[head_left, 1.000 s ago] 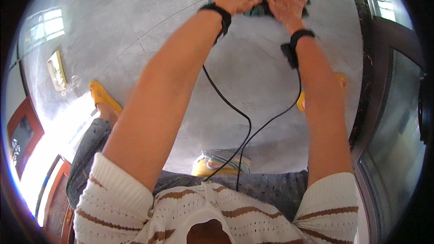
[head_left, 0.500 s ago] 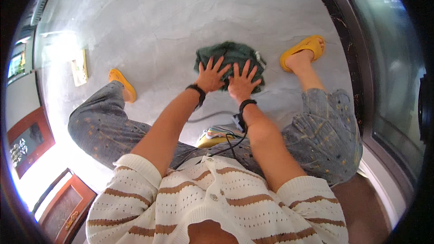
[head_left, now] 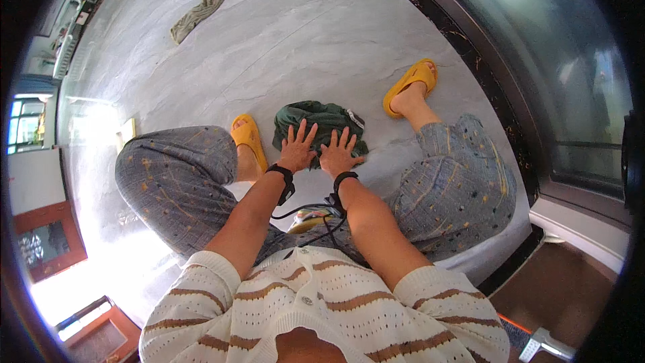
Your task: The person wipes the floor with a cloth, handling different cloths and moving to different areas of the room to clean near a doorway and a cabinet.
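A bunched dark green cloth [head_left: 310, 113] lies on the grey floor in front of me, with a whitish edge at its right side. My left hand [head_left: 295, 150] presses on its near left part, fingers spread. Beside it, my right hand [head_left: 340, 153] rests on the near right part, its fingers also spread. Both palms face down, and neither hand grips the cloth. A black band with a cable circles each wrist.
My feet in yellow slippers [head_left: 411, 87] stand on either side of the cloth. A greyish-green rolled cloth [head_left: 199, 15] lies farther off on the grey tiled floor [head_left: 282, 47]. A dark-framed glass door [head_left: 551, 60] stands at the right.
The view has shifted and turned. My left foot is now closer to the cloth. Both hands stay spread on the green cloth, and the rolled cloth shows more fully.
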A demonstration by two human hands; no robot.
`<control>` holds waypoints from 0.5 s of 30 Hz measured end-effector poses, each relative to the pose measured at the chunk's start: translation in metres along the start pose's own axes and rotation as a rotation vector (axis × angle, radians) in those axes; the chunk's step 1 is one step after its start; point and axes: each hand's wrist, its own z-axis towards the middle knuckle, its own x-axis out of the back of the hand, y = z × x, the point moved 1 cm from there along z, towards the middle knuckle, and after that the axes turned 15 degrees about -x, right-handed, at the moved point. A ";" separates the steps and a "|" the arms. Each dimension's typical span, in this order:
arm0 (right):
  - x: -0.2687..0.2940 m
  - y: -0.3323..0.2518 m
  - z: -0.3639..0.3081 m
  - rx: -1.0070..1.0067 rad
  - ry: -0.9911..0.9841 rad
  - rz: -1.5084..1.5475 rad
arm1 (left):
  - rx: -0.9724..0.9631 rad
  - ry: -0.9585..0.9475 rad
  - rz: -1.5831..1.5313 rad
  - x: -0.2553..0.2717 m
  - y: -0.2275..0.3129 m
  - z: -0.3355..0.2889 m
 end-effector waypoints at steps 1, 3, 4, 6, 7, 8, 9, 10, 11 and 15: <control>-0.001 -0.002 0.001 -0.017 0.003 -0.004 | -0.015 -0.003 -0.009 -0.001 -0.001 0.005; -0.004 -0.013 0.000 -0.027 0.061 0.061 | 0.037 0.117 0.018 -0.006 -0.008 0.014; -0.004 -0.019 -0.004 -0.008 0.082 0.105 | 0.034 0.145 0.072 -0.009 -0.018 0.016; -0.014 -0.014 0.005 -0.039 0.130 0.075 | 0.000 0.094 0.095 -0.012 -0.016 0.026; -0.019 -0.011 0.010 -0.052 0.173 0.051 | -0.020 0.047 0.132 -0.011 -0.014 0.031; -0.022 -0.015 0.009 -0.049 0.174 0.054 | -0.022 0.044 0.111 -0.010 -0.022 0.031; -0.026 -0.013 0.011 -0.065 0.172 0.044 | -0.050 -0.014 0.094 -0.003 -0.024 0.032; -0.029 -0.011 0.014 -0.083 0.184 0.065 | -0.092 -0.009 0.107 0.001 -0.024 0.035; -0.033 -0.014 0.015 -0.092 0.186 0.090 | -0.122 -0.010 0.125 0.005 -0.026 0.035; -0.019 -0.036 0.049 -0.127 0.386 0.153 | -0.236 -0.002 0.208 0.037 -0.047 0.085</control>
